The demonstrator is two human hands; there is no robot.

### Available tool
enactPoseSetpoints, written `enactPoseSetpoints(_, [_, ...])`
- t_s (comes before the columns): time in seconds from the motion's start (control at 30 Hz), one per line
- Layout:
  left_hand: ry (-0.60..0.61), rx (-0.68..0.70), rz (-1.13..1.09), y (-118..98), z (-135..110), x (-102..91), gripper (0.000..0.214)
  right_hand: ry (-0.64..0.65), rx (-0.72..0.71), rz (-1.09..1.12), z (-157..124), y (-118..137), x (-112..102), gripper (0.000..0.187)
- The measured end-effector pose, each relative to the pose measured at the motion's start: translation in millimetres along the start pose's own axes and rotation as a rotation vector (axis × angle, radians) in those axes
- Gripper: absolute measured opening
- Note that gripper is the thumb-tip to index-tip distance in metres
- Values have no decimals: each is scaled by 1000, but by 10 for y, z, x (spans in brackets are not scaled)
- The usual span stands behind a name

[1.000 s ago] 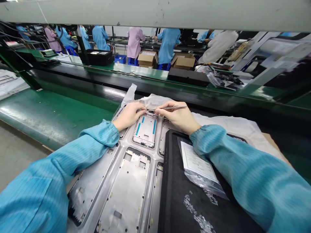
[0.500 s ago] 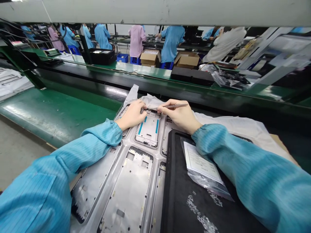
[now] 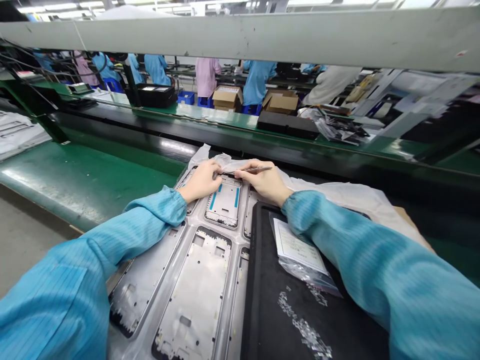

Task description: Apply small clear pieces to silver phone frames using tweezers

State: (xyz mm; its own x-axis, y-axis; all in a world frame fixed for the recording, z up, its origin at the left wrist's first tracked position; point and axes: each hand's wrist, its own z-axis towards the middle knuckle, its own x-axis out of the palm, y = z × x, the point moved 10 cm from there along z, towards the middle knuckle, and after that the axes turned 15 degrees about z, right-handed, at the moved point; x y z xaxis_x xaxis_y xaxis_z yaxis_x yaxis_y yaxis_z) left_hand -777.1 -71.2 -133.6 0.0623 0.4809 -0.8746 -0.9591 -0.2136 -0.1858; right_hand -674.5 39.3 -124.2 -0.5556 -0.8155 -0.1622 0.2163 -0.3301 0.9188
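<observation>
Phone frame [image 3: 224, 206] sits in a tray [image 3: 176, 245] on a green factory workbench [image 3: 82, 190].

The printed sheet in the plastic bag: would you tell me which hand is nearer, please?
Right: the right hand is beyond the printed sheet; the left hand is farther off, across the frame tray.

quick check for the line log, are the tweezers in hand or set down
In hand: the right hand pinches the tweezers, tips reaching the top edge of the metal frame.
</observation>
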Motion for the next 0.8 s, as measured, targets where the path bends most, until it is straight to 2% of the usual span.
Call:
enactPoseSetpoints(0.13, [5, 15, 20, -30, -3, -13, 31, 0, 5, 4, 6, -12, 6, 45])
enactPoseSetpoints(0.57, [22, 110, 135, -143, -41, -21, 36, 4, 5, 29, 18, -14, 13, 32])
enactPoseSetpoints(0.8, [49, 145, 190, -184, -43, -9, 37, 18, 7, 38, 21, -23, 21, 34])
